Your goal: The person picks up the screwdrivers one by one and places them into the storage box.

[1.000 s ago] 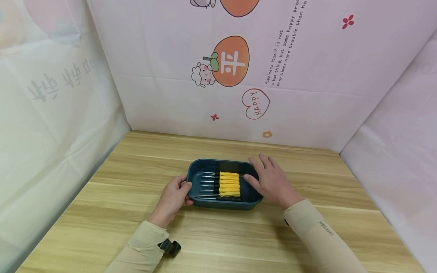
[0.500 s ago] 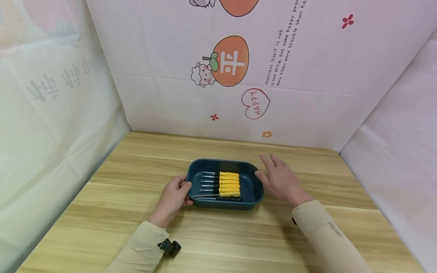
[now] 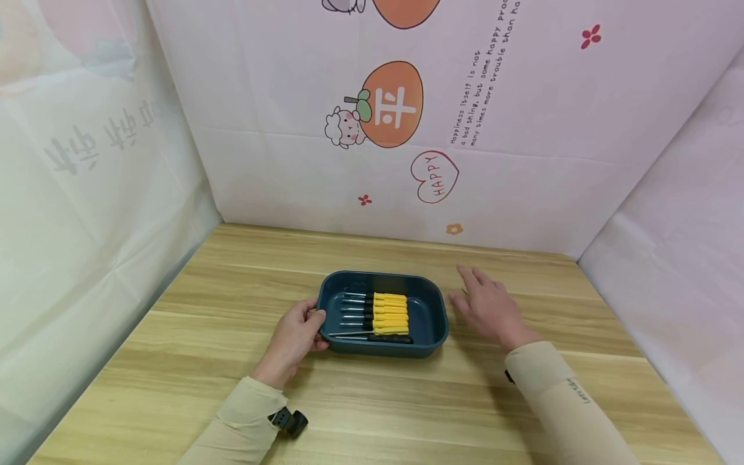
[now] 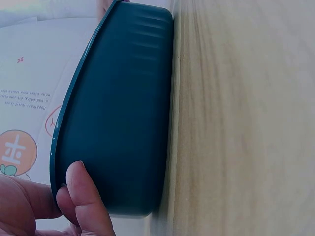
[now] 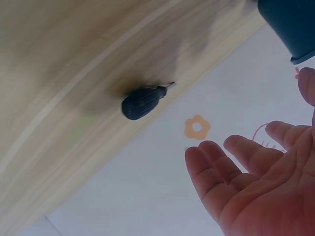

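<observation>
A dark blue plastic box [image 3: 427, 316] stands on the wooden table. Inside lie several screwdrivers with yellow handles [image 3: 391, 313], side by side, shafts pointing left, and a black-handled screwdriver [image 3: 392, 339] along the near wall. My left hand [image 3: 295, 332] grips the box's left end, thumb over the rim and fingers outside; the left wrist view shows fingers [image 4: 84, 196] against its wall. To the right of the box, my right hand [image 3: 491, 310] hovers with fingers extended, holding nothing. In the right wrist view, a small black-handled tool [image 5: 142, 102] with a thin shaft, perhaps a screwdriver, lies on the table.
Wooden tabletop [image 3: 372, 407] extends around the box. A printed white cloth [image 3: 290, 174] rises along the back edge, with cloth walls at the left [image 3: 116, 213] and right [image 3: 686, 245].
My right hand has moved right, from over the box's right end to beside it. The left hand, the box and the screwdrivers inside have stayed in place.
</observation>
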`<action>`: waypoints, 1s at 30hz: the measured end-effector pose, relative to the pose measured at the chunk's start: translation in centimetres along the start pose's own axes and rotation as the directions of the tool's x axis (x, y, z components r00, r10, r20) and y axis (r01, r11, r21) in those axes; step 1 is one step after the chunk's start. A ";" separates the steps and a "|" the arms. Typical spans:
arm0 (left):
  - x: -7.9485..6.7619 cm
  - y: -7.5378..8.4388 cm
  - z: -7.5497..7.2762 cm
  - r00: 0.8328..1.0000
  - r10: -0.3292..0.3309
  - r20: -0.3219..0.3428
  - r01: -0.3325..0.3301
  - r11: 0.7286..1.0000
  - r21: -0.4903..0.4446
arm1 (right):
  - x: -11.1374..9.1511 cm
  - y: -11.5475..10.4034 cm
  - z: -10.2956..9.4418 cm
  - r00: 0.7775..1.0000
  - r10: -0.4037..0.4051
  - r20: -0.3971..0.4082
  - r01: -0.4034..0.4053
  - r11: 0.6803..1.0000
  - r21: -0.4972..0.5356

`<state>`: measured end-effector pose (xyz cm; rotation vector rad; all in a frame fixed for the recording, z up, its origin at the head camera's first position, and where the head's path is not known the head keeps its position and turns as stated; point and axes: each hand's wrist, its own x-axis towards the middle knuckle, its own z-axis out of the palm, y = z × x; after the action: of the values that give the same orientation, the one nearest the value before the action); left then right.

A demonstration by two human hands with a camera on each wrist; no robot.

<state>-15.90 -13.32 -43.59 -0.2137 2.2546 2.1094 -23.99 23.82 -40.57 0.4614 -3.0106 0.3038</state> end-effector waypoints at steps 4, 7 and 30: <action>-0.1 0.1 0.0 1.000 0.002 0.000 -0.002 1.000 -0.003 | -0.1 0.5 0.0 1.000 0.017 0.009 -0.017 1.000 0.006; -0.1 0.2 0.0 1.000 0.004 0.002 -0.004 1.000 0.001 | -0.2 0.9 0.0 0.999 0.031 0.016 -0.031 0.999 0.008; -0.2 0.2 0.0 1.000 -0.007 0.003 0.007 1.000 0.001 | -0.7 2.7 0.5 0.976 0.169 0.140 -0.163 0.985 -0.053</action>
<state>-15.76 -13.29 -43.37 -0.2178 2.2493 2.1039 -24.16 26.43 -41.62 0.2384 -3.1969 0.2275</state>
